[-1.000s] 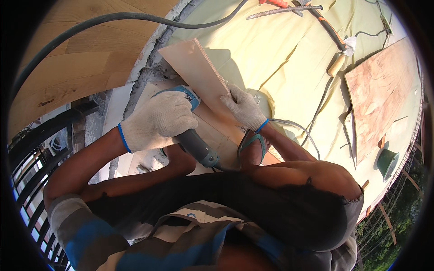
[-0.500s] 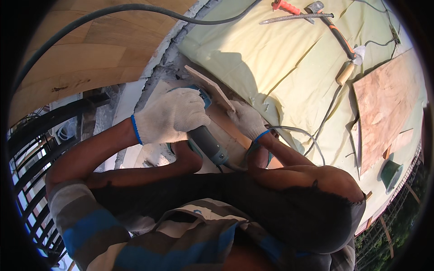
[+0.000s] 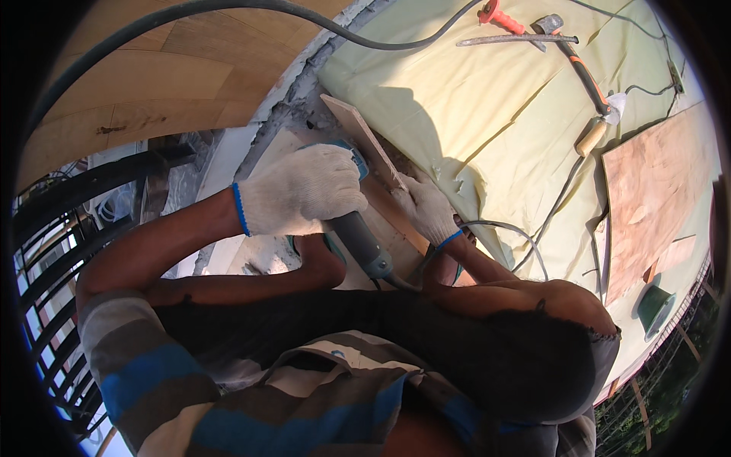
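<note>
My left hand (image 3: 304, 190), in a white knit glove with a blue cuff, is closed round the head end of an angle grinder (image 3: 362, 245). The grinder's grey-green body slants toward me, and its disc is hidden behind the glove. In a matching glove, my right hand (image 3: 428, 209) pinches the near end of a thin beige board (image 3: 364, 139). This board stands tilted on its edge, just right of the grinder's blue-green head. Whether the disc touches it cannot be seen. Both hands work low, between my feet.
A pale yellow sheet (image 3: 487, 129) spreads to the right, bearing a hammer (image 3: 582, 68), a red-handled tool (image 3: 502, 17), a metal rod (image 3: 518, 39) and a trowel (image 3: 592, 137). Plywood (image 3: 655, 198) lies farther right. A black cable (image 3: 251, 6) arches across the top. Black railing (image 3: 84, 198) stands at left.
The view has shifted slightly, so the surroundings sit a little farther right. Both hands keep their holds on the grinder and the board, with little visible movement between them.
</note>
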